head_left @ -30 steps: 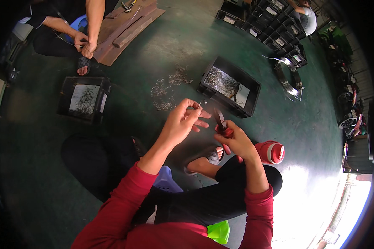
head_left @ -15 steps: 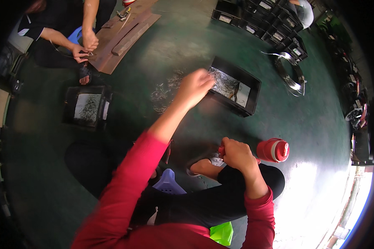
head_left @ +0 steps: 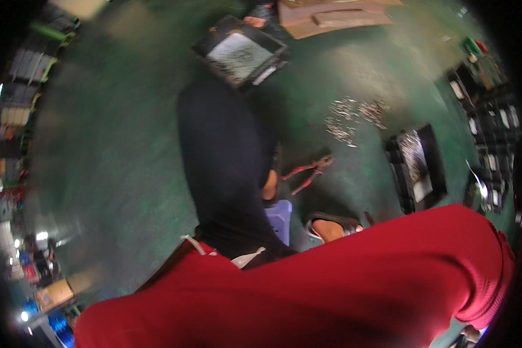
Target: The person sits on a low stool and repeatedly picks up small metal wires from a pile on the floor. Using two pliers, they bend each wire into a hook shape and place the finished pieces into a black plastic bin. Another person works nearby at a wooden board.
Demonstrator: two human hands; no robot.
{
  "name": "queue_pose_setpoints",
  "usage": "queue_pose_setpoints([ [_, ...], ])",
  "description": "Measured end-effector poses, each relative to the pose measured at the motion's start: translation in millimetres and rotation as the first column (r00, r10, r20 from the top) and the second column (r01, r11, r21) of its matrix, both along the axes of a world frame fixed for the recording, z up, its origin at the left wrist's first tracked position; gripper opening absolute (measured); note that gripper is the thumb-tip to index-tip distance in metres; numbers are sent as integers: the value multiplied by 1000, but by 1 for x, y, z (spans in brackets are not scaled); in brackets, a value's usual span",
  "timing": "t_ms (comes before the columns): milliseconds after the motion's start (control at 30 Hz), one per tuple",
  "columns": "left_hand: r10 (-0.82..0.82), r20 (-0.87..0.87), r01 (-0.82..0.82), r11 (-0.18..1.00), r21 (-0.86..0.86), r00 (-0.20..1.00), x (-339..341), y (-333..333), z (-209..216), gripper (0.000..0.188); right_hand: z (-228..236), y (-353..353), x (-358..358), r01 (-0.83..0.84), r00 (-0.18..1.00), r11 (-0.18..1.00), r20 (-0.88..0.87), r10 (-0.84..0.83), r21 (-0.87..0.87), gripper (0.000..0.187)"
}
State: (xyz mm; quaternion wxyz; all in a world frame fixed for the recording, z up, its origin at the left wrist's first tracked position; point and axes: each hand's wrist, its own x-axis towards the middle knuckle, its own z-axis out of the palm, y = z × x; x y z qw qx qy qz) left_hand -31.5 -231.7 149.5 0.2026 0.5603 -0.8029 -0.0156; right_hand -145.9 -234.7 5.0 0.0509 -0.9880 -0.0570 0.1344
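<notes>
My left hand is out of view. One red sleeve (head_left: 388, 255) stretches to the right and bends down at the lower right rim. A small blurred pale patch past its end may be part of my right hand; its fingers cannot be made out. Red-handled pliers (head_left: 317, 166) lie open on the green floor, between my feet. Beyond them small metal pieces (head_left: 342, 124) are scattered in loose piles. To the right stands a black bin (head_left: 437, 168) with shiny small pieces in it, partly behind the sleeve.
Another black bin (head_left: 275, 47) with small dark pieces stands beyond my left knee (head_left: 214, 116). A purple plastic stool (head_left: 281, 217) shows between my legs. Brown cardboard (head_left: 301, 23) lies at the far edge. Stacked black crates (head_left: 493, 124) line the right, shelves (head_left: 26, 64) the left.
The view has swung left and blurred. Both hands, clearly visible before, have left the middle; the red-handled tool my right hand held is no longer visible there. Pliers now show on the floor.
</notes>
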Motion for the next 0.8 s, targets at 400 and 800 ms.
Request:
queue_pose_setpoints([
  [400, 687, -114, -693, 721, -24, 718, 280, 105, -158, 19, 43, -11, -20, 226, 964, 974, -150, -221, 21, 25],
  [800, 890, 85, -739, 315, 595, 448, 115, 192, -462, 57, 27, -26, 12, 290, 914, 956, -306, -266, 34, 29],
])
